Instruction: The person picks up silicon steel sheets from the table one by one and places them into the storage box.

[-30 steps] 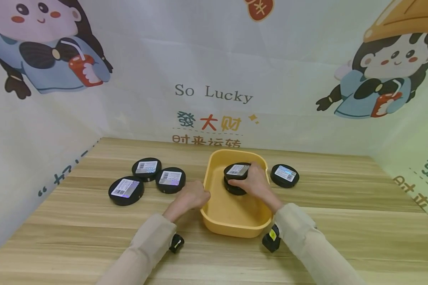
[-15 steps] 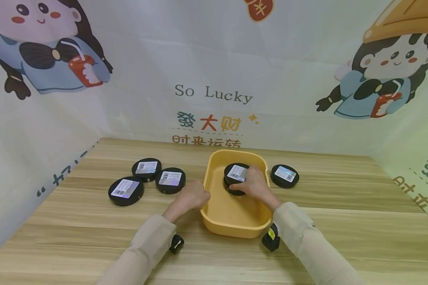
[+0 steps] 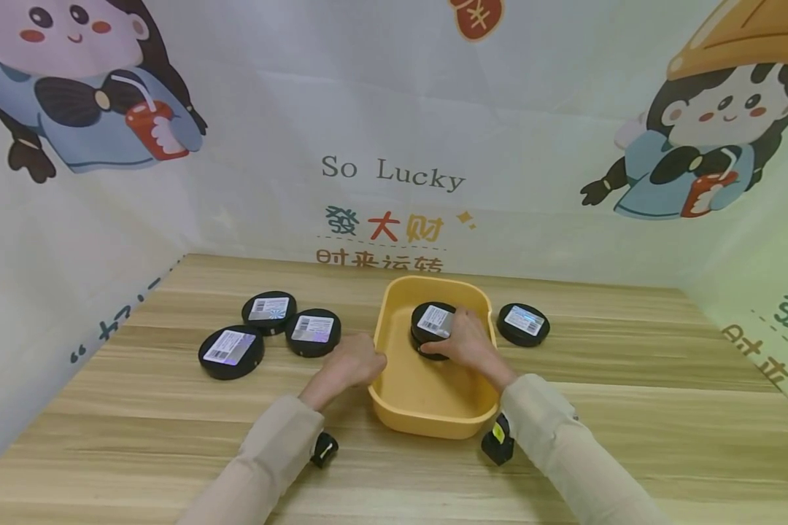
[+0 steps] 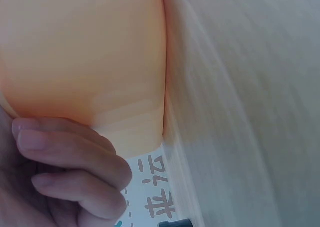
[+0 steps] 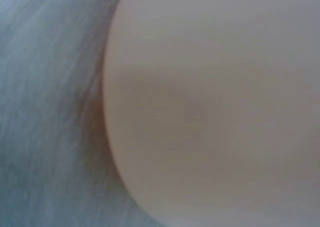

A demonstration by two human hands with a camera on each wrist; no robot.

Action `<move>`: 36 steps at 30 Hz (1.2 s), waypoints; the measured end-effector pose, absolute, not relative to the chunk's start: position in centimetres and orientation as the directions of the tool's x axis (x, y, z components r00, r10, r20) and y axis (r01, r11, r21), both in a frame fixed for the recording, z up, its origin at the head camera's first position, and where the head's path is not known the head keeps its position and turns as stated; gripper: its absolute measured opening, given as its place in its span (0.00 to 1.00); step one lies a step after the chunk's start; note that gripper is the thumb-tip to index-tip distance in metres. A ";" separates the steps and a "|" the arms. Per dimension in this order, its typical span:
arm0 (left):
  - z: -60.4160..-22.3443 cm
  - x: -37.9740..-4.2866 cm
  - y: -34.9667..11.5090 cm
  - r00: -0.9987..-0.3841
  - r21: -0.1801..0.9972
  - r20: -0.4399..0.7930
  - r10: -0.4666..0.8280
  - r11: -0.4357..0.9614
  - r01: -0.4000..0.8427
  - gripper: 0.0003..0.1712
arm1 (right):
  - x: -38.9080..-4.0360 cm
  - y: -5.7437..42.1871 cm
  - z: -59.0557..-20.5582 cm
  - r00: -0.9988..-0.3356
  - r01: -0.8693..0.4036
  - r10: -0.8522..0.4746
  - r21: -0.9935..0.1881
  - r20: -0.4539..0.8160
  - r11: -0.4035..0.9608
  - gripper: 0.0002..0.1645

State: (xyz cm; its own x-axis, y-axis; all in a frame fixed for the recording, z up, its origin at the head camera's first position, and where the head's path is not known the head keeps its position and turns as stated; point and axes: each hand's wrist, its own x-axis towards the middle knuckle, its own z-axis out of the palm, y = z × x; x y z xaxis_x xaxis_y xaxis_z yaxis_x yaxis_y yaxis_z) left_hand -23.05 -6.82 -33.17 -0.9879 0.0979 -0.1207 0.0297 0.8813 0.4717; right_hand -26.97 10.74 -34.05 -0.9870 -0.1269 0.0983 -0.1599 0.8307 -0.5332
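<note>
A yellow plastic basin [image 3: 427, 419] stands on the wooden table. Inside it, my right hand [image 3: 468, 337] grips a flat black disc [image 3: 431, 319] with a white barcode label between thumb and fingers. This disc sits over another black disc, mostly hidden under it and the hand. At the basin's left rim my left hand [image 3: 353, 361] pinches the edge. Its curled fingers [image 4: 75, 157] show against the yellow wall [image 4: 90, 47] in the left wrist view. Only the blurred basin wall [image 5: 210, 107] and tabletop fill the right wrist view; that hand is out of it.
Three more labelled black discs lie left of the basin: a larger front one [image 3: 231, 352], a back one [image 3: 269, 312] and one [image 3: 313, 332] nearest the left hand. Another disc [image 3: 523, 324] lies right of the basin. A printed cloth [image 3: 394, 109] backs the table [image 3: 138, 423].
The upper disc in my right hand has shifted slightly and now lines up more closely over the lower one. My left hand keeps its place on the basin rim.
</note>
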 end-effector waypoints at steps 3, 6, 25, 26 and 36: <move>-33.2 -23.0 -6.8 -0.988 0.473 -0.120 0.099 0.881 0.031 0.11 | -26.8 10.7 -34.0 -0.989 -0.147 -0.127 -0.528 0.075 0.837 0.42; -33.2 -23.0 -6.8 -0.988 0.472 -0.123 0.098 0.881 0.029 0.11 | -26.7 10.7 -34.0 -0.990 -0.142 -0.123 -0.527 0.070 0.838 0.43; -33.2 -23.1 -6.8 -0.987 0.448 -0.139 0.087 0.894 0.016 0.11 | -25.4 11.5 -32.2 -0.970 -0.233 -0.164 -0.511 0.177 0.827 0.45; -33.2 -23.1 -6.8 -0.986 0.448 -0.139 0.087 0.894 0.015 0.11 | -25.3 11.7 -32.0 -0.968 -0.243 -0.168 -0.512 0.189 0.824 0.44; -33.3 -23.2 -6.7 -0.985 0.453 -0.153 0.074 0.892 -0.004 0.11 | -24.5 13.4 -31.1 -0.951 -0.285 -0.174 -0.510 0.254 0.812 0.33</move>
